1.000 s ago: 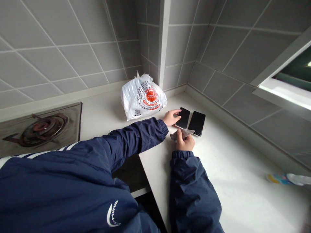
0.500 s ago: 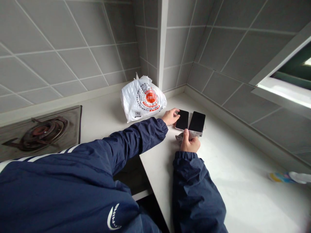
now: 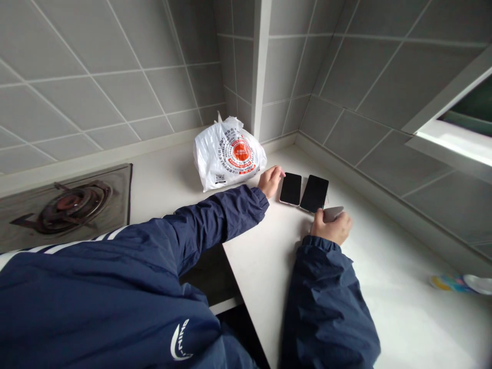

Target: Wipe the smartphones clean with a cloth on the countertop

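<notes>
Two black-screened phones lie side by side on the white counter: a left phone and a slightly larger right phone. My left hand is closed beside the left phone, its fingertips at that phone's upper left corner; whether anything is between its fingers is hidden. Just below and right of the right phone, my right hand is closed around a grey cloth. Only the cloth's upper part shows above my fingers.
A white plastic bag with red print stands behind my left hand. To the left is a gas burner. A colourful bottle lies blurred at the far right. The counter edge drops to a dark opening.
My right hand has moved right and slightly down with the grey cloth, off the lower edge of the right phone. My left hand's fingers have curled in and drawn slightly back.
</notes>
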The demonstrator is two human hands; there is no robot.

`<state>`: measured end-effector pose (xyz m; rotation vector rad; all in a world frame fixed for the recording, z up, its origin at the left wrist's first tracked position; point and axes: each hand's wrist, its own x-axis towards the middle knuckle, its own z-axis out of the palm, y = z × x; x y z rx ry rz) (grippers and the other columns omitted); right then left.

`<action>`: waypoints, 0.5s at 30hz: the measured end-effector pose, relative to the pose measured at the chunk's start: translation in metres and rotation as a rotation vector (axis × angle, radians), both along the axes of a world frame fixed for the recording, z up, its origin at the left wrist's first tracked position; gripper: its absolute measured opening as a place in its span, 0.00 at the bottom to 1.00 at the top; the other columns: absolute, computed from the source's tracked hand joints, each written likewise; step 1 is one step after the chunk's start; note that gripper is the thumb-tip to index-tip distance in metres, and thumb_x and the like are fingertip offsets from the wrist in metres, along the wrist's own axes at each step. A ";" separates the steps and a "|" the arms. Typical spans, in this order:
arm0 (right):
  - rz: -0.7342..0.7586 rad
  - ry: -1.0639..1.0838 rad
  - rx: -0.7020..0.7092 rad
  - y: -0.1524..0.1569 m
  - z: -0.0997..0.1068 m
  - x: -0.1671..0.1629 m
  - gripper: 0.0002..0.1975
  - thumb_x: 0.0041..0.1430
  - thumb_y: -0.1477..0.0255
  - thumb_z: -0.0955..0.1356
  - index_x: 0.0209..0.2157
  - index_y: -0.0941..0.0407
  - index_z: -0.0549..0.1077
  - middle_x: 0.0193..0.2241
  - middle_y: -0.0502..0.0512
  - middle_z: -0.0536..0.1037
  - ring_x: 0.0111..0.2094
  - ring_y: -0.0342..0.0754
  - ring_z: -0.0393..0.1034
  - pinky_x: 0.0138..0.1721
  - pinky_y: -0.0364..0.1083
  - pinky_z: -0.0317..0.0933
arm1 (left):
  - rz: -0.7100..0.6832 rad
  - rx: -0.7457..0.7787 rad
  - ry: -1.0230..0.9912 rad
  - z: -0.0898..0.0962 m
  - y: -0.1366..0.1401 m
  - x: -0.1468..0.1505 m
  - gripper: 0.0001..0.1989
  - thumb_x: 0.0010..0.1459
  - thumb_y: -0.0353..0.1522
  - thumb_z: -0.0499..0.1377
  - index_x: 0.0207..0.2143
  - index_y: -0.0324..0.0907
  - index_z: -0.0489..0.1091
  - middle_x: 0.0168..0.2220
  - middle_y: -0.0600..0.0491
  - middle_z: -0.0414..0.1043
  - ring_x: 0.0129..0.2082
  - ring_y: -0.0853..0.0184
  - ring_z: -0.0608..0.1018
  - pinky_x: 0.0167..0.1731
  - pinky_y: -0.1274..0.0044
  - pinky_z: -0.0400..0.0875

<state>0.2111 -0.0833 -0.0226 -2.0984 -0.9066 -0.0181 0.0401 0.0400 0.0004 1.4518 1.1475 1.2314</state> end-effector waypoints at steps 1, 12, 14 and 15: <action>0.002 -0.003 -0.014 0.000 0.001 -0.002 0.21 0.53 0.59 0.70 0.44 0.56 0.70 0.48 0.69 0.73 0.51 0.64 0.69 0.50 0.59 0.65 | -0.019 -0.003 -0.067 -0.002 -0.009 0.001 0.22 0.71 0.45 0.48 0.31 0.41 0.70 0.26 0.53 0.68 0.29 0.71 0.71 0.32 0.80 0.66; 0.015 0.030 -0.303 0.010 0.017 -0.020 0.34 0.55 0.50 0.71 0.55 0.58 0.69 0.53 0.72 0.74 0.51 0.68 0.73 0.49 0.61 0.65 | -0.181 -0.149 -0.386 -0.012 -0.069 -0.013 0.29 0.59 0.58 0.56 0.24 0.42 0.65 0.15 0.63 0.46 0.13 0.79 0.49 0.16 0.80 0.42; 0.015 0.051 -0.320 0.014 0.017 -0.015 0.33 0.54 0.51 0.72 0.55 0.57 0.70 0.52 0.72 0.76 0.51 0.67 0.73 0.48 0.60 0.66 | -0.166 -0.187 -0.400 -0.011 -0.064 -0.015 0.28 0.59 0.57 0.56 0.25 0.42 0.65 0.15 0.64 0.46 0.12 0.79 0.49 0.14 0.81 0.42; 0.016 0.065 -0.328 0.016 0.017 -0.011 0.33 0.53 0.51 0.72 0.54 0.57 0.70 0.50 0.71 0.77 0.50 0.67 0.74 0.48 0.60 0.66 | -0.163 -0.202 -0.408 -0.012 -0.061 -0.016 0.27 0.59 0.57 0.56 0.25 0.42 0.65 0.15 0.64 0.46 0.12 0.79 0.49 0.14 0.81 0.42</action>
